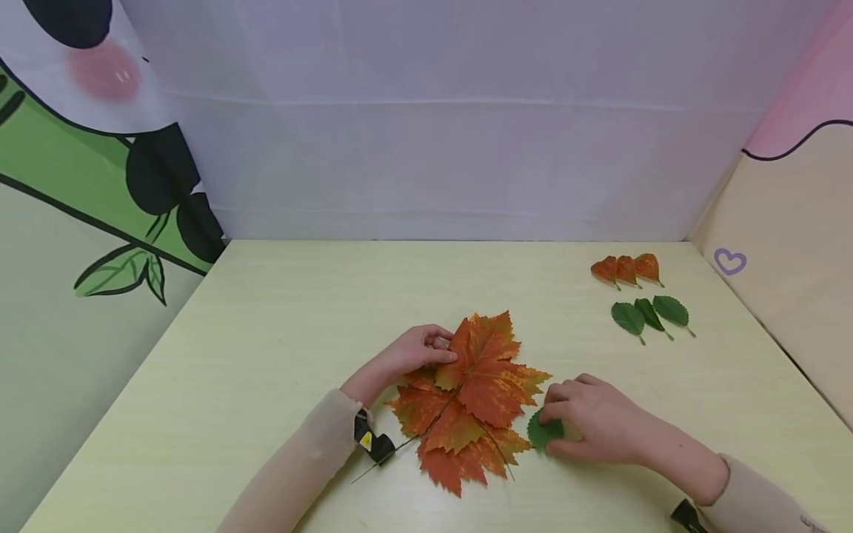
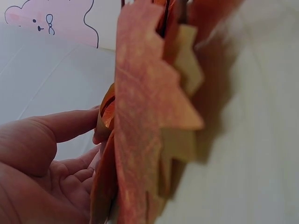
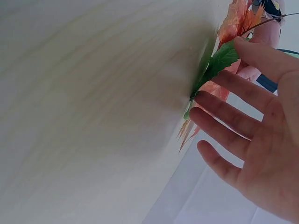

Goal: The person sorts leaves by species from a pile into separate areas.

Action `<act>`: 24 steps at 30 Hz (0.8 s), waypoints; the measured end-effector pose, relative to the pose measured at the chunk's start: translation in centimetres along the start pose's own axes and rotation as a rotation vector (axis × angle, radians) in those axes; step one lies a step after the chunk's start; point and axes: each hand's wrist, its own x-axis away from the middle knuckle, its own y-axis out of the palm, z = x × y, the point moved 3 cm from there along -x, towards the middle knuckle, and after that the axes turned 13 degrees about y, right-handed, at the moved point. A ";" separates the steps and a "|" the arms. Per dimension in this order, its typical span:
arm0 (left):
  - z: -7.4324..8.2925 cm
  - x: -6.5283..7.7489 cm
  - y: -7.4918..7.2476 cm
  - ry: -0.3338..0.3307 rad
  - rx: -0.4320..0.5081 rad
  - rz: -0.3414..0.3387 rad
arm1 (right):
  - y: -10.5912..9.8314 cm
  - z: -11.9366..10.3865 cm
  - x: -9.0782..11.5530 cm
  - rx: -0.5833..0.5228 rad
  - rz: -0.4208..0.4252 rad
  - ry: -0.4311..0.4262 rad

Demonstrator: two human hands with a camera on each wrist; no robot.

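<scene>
Orange-red maple leaves [image 1: 489, 385] lie overlapped in a bunch on the table, with thin dark stems running toward the lower left. At the bunch's upper left edge, my left hand [image 1: 416, 349] pinches a leaf between thumb and fingers. In the left wrist view, the thumb meets the rim of a curled orange leaf [image 2: 108, 114]; the other fingertips are partly hidden behind it. To the right of the bunch, my right hand [image 1: 593, 418] holds a small green leaf [image 1: 543, 431] by its edges, low over the tabletop. Its thumb and fingers are spread around that leaf [image 3: 224, 60].
Toward the back right of the table [image 1: 300, 296] lie three small orange leaves [image 1: 625, 269] in a row. Three green leaves [image 1: 649, 314] lie just in front of them. A pale cloth wall [image 1: 433, 148] stands behind the table, with printed panels at both sides.
</scene>
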 end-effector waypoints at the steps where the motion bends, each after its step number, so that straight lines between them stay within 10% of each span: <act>1: -0.5 -0.2 0.0 -0.001 0.000 0.002 | 0.0 0.0 0.0 -0.001 0.006 -0.003; 13: -2.0 -0.8 0.0 0.003 -0.005 0.015 | -0.7 0.9 -0.6 0.014 0.164 -0.043; 24: -2.0 -0.8 0.0 -0.008 0.005 0.022 | -1.0 6.7 -2.2 -0.225 0.073 0.319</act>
